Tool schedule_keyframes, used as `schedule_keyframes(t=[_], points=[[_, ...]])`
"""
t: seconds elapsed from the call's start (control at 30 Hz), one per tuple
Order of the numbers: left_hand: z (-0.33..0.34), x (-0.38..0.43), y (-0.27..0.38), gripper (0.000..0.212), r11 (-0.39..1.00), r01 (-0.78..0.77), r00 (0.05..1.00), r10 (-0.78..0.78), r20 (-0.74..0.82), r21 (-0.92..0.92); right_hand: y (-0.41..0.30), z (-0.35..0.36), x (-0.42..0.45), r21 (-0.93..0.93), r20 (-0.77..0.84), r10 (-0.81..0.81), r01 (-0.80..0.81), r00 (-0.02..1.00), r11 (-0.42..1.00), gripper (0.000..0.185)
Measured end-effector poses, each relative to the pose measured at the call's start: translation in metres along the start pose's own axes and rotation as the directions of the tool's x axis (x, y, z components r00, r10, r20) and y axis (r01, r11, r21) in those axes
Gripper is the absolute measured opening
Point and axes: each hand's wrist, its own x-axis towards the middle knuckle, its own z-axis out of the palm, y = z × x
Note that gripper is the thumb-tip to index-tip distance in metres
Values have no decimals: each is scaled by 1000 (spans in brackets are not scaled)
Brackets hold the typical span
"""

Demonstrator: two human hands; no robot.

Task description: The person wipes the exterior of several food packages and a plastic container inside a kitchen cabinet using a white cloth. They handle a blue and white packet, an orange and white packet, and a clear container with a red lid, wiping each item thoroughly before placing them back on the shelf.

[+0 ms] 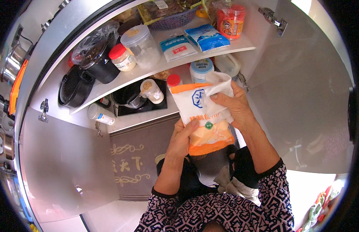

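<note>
Between my hands is an orange-and-white plastic food packet [208, 146] bearing writing, its upper right corner creased and folded over. My left hand [183, 136] grips the packet's left edge, thumb on the front. On the upper right side, my right hand [236, 105] pinches the folded corner with the thumb in front. Just behind the packet, on the cabinet's lower level, stand a blue-lidded tub [201, 69] and a red-capped jar [174, 80], both partly hidden. Two packets, one white and blue [178, 47] and one blue [207, 37], lie on the shelf above.
The open cabinet has a left door [69, 162] and a right door [301, 95]. Its upper shelf [167, 66] holds a clear jar [141, 47], a black pot [76, 87] and a red tub [231, 21]. Below are a spice jar [151, 91] and white bottle [101, 114]. A mat [136, 165] covers the floor.
</note>
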Motion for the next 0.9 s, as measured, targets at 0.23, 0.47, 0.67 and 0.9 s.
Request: schedule_keyframes(t=[0.23, 0.47, 0.67, 0.9], points=[[18, -1, 2, 50, 997, 58, 997, -60, 46, 44, -1, -11, 9, -114, -283, -100, 70, 954, 991, 27], [14, 1, -2, 61, 989, 34, 998, -41, 42, 145, -6, -9, -2, -767, 496, -598, 641, 630, 38, 45], [3, -8, -10, 63, 998, 55, 995, -52, -85, 37, 14, 23, -21, -726, 688, -185, 664, 702, -179, 48], [7, 2, -9, 61, 996, 55, 998, -58, 33, 69, 7, 9, -3, -856, 517, -301, 475, 802, -205, 54]])
